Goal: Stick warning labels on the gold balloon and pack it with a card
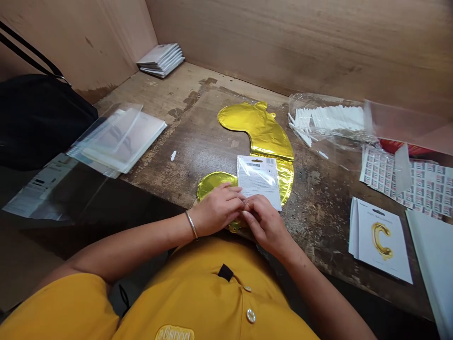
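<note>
A clear plastic packet with a white printed card (260,182) in it lies on a flat gold foil balloon (271,132), its hang hole towards the far side. At the packet's lower left corner, my left hand (219,208) has its fingers closed on the edge, above the balloon's lower end. My right hand (264,219) pinches the packet's bottom edge beside it. The fingertips of both hands meet there, and what exactly lies between them is partly hidden. The balloon is curved, with a crease across its middle.
Clear sleeves (116,137) lie at left by a black bag (42,118). Stacked packets (161,59) stand in the far corner. At right are white sticks (329,118) in a bag, sticker sheets (424,182) and balloon cards (382,241) marked with a C.
</note>
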{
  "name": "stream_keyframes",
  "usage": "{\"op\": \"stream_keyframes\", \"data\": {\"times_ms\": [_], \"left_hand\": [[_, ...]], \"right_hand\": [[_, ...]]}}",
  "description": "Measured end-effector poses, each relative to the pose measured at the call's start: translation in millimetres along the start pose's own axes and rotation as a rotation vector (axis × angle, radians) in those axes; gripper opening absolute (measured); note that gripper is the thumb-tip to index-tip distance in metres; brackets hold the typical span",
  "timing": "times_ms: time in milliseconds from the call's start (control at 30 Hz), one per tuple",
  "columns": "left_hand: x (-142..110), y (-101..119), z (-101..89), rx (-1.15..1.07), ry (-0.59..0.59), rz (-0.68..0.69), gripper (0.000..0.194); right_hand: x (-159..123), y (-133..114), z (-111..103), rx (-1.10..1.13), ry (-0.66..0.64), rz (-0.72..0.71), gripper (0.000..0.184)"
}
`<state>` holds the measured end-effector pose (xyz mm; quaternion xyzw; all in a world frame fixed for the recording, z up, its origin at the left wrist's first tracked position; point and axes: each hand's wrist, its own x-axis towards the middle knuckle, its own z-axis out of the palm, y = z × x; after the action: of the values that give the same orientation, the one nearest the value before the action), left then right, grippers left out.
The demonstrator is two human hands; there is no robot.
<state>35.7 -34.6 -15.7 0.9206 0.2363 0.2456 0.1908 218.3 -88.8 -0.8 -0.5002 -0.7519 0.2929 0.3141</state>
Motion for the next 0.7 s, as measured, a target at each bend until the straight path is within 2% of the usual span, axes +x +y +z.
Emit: {"op": "stream_keyframes", "data": {"times_ms": [100,233,267,333,367,433,500,600,700], "left_hand": [[3.4,2.4,7.1,-0.017,0.047,0.052,0.016],[2.4,-2.7,7.1,0.001,0.033,0.069,0.017],[2.1,-4.3,6.3,-0.003,0.024,0.074,0.017],[2.0,-6.7,5.4,-0.015,0.01,0.088,0.015],[2.1,-7.4,5.3,-0.02,0.006,0.093,0.014],[2.4,-7.8,5.6,-0.02,-0.003,0.097,0.012],[2.6,-7.6,6.0,-0.008,-0.007,0.102,0.011],[2.2,-6.9,6.2,0.017,-0.001,0.111,0.011],[1.3,-6.6,6.5,0.03,-0.004,0.108,0.012]], "right_hand": [[-22.0,-16.8,-20.8,0.16,0.055,0.128,0.011],[-100.4,-30.0,-69.9,0.369,0.107,0.409,0.015],[-121.5,-28.9,-78.3,0.335,0.129,0.444,0.018],[-151.9,-22.4,-83.6,0.03,0.239,0.518,0.015],[-158.1,-18.3,-80.5,-0.135,0.309,0.502,0.01],[-149.7,-12.3,-66.5,-0.359,0.398,0.38,0.003],[-118.8,-11.4,-49.5,-0.389,0.389,0.197,0.011],[-58.8,-15.6,-30.8,-0.346,0.245,0.044,0.012],[-18.0,-16.7,-22.7,-0.298,0.029,0.044,0.01]]}}
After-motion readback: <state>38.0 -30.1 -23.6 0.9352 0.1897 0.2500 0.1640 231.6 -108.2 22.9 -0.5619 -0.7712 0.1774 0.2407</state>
